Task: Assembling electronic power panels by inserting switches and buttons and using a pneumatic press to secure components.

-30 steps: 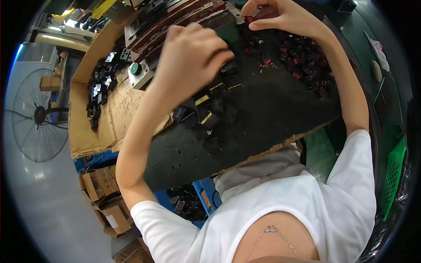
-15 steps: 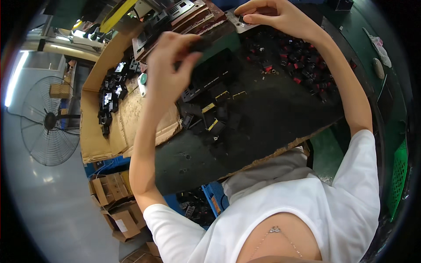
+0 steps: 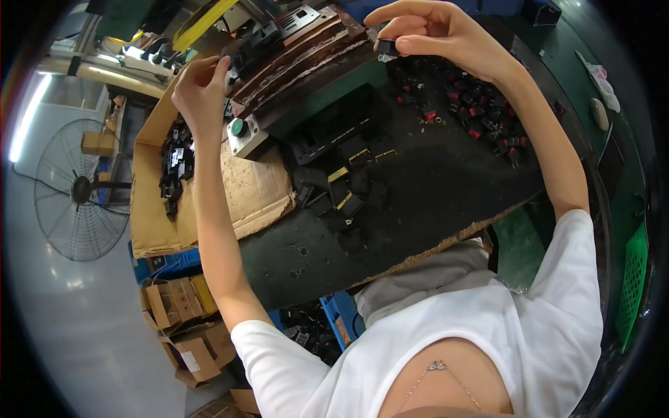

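Observation:
At the upper left, my left hand (image 3: 201,90) is closed in a pinch at the left end of the machine's layered brown base (image 3: 300,66). What its fingertips hold, if anything, is too dark to make out. My right hand (image 3: 446,42) is raised at the top of the view, thumb and fingers closed on a small black switch-like part (image 3: 387,47) with pale metal tabs. Below that hand spreads a heap of small black-and-red parts (image 3: 481,115) on the dark table. A long black panel (image 3: 331,132) lies between the hands.
A pale box with a green push button (image 3: 245,139) stands before the machine. Black pieces with yellow strips (image 3: 346,184) lie mid-table. An opened cardboard box (image 3: 157,216) at the left holds black parts. A wire fan (image 3: 81,189) stands farther left; the table's front edge (image 3: 446,237) is worn.
My left hand has moved left from above the black panel to the machine's end, uncovering the green button box. My right hand has shifted slightly and its small part now shows more clearly.

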A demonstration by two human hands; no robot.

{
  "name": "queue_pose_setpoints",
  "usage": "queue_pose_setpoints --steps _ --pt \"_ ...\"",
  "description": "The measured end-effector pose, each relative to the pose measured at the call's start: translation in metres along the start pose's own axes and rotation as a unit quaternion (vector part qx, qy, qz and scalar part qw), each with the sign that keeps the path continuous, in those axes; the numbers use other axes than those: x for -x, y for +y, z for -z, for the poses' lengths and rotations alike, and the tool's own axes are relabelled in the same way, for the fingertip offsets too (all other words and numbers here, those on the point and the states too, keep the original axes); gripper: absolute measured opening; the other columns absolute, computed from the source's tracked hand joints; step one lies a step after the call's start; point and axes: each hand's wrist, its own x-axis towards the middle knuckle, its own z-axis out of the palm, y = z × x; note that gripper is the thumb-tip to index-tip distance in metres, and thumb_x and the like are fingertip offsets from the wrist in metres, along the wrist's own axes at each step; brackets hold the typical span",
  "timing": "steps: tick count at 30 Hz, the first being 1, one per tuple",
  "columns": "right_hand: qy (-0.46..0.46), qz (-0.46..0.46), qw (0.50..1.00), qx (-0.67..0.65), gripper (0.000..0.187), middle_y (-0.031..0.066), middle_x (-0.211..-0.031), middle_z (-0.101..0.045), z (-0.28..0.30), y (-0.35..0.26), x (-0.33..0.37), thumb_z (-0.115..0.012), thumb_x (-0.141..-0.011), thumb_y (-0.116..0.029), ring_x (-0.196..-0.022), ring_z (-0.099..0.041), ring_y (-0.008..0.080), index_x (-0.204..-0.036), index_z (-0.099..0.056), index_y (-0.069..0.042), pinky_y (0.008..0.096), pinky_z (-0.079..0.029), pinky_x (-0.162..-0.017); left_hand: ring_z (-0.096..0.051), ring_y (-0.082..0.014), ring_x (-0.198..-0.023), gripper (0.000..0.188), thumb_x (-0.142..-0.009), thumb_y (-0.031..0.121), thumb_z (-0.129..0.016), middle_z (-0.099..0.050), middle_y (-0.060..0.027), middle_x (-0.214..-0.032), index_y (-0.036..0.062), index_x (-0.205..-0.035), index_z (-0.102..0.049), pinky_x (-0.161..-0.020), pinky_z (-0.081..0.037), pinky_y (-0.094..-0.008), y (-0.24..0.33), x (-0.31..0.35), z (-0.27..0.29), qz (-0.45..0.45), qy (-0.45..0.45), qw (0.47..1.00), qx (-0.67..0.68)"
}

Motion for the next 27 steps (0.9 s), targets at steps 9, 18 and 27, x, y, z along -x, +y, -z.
queue_pose_setpoints --steps 9,18,27 --pt "0.012 0.018 1.0 0.015 0.037 0.0055 -0.093 -0.064 0.008 0.001 0.0 -0.062 -0.084 -0.008 -0.082 -0.06 0.0101 -0.117 -0.051 0.003 0.0225 -0.048 -0.074 -0.056 -0.0098 -0.058 0.016 -0.071 0.012 -0.074 -0.061 -0.0047 -0.066 -0.002 -0.074 -0.065 -0.058 -0.043 -0.0216 -0.001 -0.002 -0.012 -0.062 0.024 0.998 0.001" --pt "0.026 0.001 1.0 0.004 0.038 0.006 -0.093 -0.065 0.009 0.003 0.002 -0.063 -0.083 -0.009 -0.082 -0.061 0.0105 -0.117 -0.05 0.004 0.0227 -0.048 -0.074 -0.055 -0.0117 -0.056 0.019 -0.069 0.013 -0.075 -0.06 -0.0063 -0.064 -0.0021 -0.071 -0.064 -0.056 -0.043 -0.0231 0.011 -0.007 -0.017 -0.09 0.004 0.996 -0.026" --pt "0.035 0.014 0.999 0.02 0.039 0.0066 -0.092 -0.065 0.01 0.004 0.002 -0.064 -0.083 -0.01 -0.08 -0.061 0.0107 -0.116 -0.051 0.005 0.0231 -0.049 -0.074 -0.055 -0.0147 -0.055 0.018 -0.074 0.012 -0.072 -0.058 -0.0073 -0.066 -0.0034 -0.071 -0.063 -0.057 -0.044 -0.0247 0.014 -0.003 -0.018 -0.175 -0.043 0.983 -0.048"
